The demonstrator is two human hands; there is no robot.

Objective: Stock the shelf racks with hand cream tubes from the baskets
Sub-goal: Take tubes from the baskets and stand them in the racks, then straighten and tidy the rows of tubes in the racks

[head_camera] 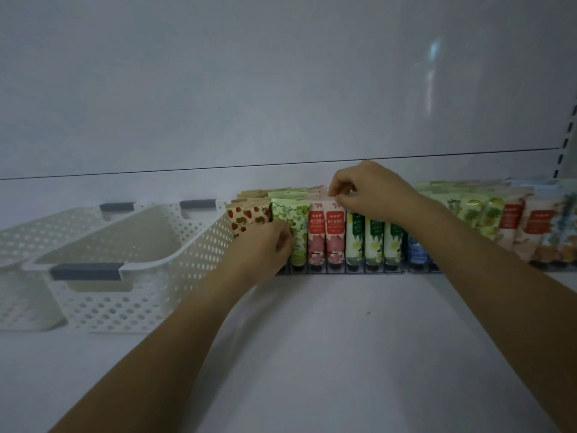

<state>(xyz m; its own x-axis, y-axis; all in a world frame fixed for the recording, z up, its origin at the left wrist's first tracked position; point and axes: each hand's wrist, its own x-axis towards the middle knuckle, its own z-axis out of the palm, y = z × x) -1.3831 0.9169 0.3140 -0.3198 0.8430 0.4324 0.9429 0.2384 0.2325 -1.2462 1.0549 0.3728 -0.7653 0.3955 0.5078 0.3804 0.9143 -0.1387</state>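
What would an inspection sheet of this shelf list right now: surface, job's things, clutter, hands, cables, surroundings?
Surface: white shelf, with one small dark speck.
Job's things: wire rack holding upright rows of strawberry tubes, a green-leaf tube, pink tubes and more to the right. Two white baskets stand at the left, no tubes visible inside.
Clutter: nothing seen.
Hands: right hand, fingers pinching the pink tubes' top edge. The left hand is against the strawberry tubes, grip hidden.
Cables: nothing seen.
Surroundings: white back panel, slotted upright at far right.
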